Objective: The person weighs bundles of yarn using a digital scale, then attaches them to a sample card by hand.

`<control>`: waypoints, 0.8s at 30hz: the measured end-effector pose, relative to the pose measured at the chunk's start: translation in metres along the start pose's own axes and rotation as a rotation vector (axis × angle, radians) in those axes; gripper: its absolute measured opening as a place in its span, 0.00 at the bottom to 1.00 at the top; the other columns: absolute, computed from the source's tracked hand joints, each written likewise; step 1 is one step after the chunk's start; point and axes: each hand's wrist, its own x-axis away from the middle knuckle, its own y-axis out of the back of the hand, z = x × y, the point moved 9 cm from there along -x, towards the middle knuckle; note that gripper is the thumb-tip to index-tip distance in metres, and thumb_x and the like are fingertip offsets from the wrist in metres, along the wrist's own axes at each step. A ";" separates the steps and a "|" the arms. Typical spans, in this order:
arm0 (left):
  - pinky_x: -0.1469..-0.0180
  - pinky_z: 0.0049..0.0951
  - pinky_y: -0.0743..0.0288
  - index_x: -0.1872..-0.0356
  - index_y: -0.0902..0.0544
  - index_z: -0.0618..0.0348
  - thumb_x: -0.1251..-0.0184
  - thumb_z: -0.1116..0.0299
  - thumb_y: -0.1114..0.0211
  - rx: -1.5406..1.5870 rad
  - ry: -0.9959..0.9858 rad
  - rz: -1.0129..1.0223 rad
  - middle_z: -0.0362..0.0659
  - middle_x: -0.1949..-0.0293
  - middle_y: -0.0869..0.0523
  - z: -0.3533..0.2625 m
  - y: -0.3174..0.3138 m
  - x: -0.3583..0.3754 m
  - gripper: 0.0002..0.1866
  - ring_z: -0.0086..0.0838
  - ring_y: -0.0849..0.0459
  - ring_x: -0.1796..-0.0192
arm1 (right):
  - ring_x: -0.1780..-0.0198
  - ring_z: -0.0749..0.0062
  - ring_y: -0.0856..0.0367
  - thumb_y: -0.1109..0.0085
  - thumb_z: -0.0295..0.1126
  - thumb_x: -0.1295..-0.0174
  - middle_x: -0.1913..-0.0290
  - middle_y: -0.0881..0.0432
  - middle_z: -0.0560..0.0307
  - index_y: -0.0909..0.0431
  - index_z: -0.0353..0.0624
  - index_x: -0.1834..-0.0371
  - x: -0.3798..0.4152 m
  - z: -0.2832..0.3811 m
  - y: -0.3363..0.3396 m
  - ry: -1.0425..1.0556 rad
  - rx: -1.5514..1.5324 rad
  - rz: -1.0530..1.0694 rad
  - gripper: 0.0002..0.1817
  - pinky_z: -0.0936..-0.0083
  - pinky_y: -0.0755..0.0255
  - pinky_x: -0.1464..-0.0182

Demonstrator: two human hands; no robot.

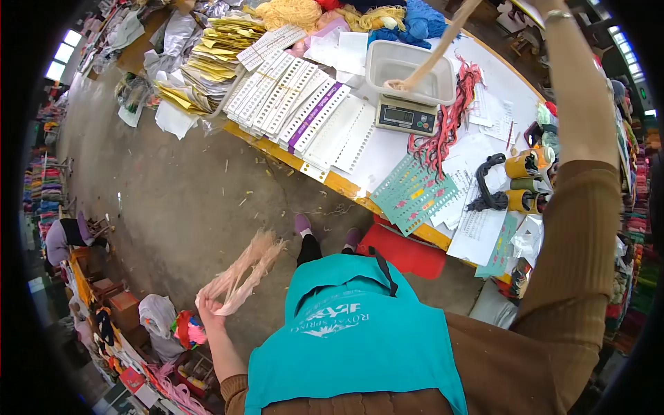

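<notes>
My left hand (pixel 213 315) is closed round one end of a pale pink yarn skein (pixel 250 266), held out over the floor at the lower left. My right arm reaches up past the table, and my right hand (pixel 550 5) is cut by the top edge, its fingers not clear. From near it, a beige strand of yarn (pixel 446 45) slants down into a clear plastic tub (pixel 443 77). That tub sits on a digital scale (pixel 407 117). Red and pink yarn (pixel 455 117) lies beside the scale.
Perforated white cards (pixel 297 97), yellow envelopes (pixel 221 45) and blue yarn (pixel 422 21) lie on the table. Green cards (pixel 411 190), dark yarn (pixel 490 183) and thread cones (pixel 519 164) are nearer its right end. A red stool (pixel 408 256) stands below the edge; a person (pixel 66 238) is far left.
</notes>
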 end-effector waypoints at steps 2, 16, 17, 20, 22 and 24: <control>0.80 0.20 0.37 0.69 0.25 0.50 0.29 0.61 0.40 -0.096 -0.039 -0.070 0.29 0.83 0.33 0.017 -0.041 0.018 0.09 0.17 0.36 0.84 | 0.88 0.81 0.39 0.43 0.41 0.38 0.86 0.36 0.72 0.32 0.54 0.82 0.027 -0.069 -0.035 -0.472 0.686 -0.110 0.15 0.81 0.45 0.86; 0.72 0.25 0.39 0.55 0.20 0.56 0.27 0.52 0.45 -0.222 0.200 0.350 0.31 0.88 0.40 0.096 -0.197 0.038 0.18 0.19 0.41 0.84 | 0.57 0.57 0.17 0.40 0.32 0.44 0.53 0.19 0.58 0.19 0.47 0.61 0.103 -0.334 -0.054 0.187 1.453 -0.565 0.09 0.64 0.21 0.58; 0.73 0.25 0.40 0.54 0.20 0.57 0.27 0.51 0.46 -0.239 0.208 0.351 0.31 0.88 0.40 0.099 -0.202 0.036 0.19 0.19 0.42 0.84 | 0.56 0.58 0.17 0.40 0.31 0.45 0.52 0.20 0.59 0.19 0.47 0.59 0.113 -0.331 -0.057 0.222 1.424 -0.621 0.10 0.65 0.21 0.58; 0.74 0.25 0.42 0.50 0.21 0.57 0.26 0.49 0.48 -0.267 0.276 0.480 0.31 0.88 0.40 0.110 -0.232 0.037 0.21 0.19 0.43 0.85 | 0.55 0.59 0.18 0.39 0.29 0.46 0.49 0.20 0.59 0.18 0.46 0.56 0.144 -0.332 -0.057 0.227 1.302 -0.722 0.13 0.66 0.22 0.57; 0.74 0.25 0.43 0.48 0.22 0.57 0.26 0.48 0.50 -0.231 0.351 0.544 0.31 0.88 0.41 0.120 -0.250 0.041 0.23 0.19 0.44 0.86 | 0.57 0.61 0.17 0.39 0.29 0.45 0.51 0.20 0.58 0.18 0.46 0.54 0.165 -0.343 -0.052 0.172 1.149 -0.753 0.14 0.67 0.23 0.58; 0.74 0.25 0.42 0.47 0.22 0.58 0.26 0.49 0.50 -0.249 0.391 0.582 0.31 0.87 0.38 0.130 -0.259 0.039 0.23 0.19 0.43 0.85 | 0.60 0.60 0.18 0.40 0.30 0.43 0.53 0.20 0.58 0.18 0.46 0.55 0.186 -0.353 -0.054 0.093 1.125 -0.760 0.13 0.66 0.24 0.60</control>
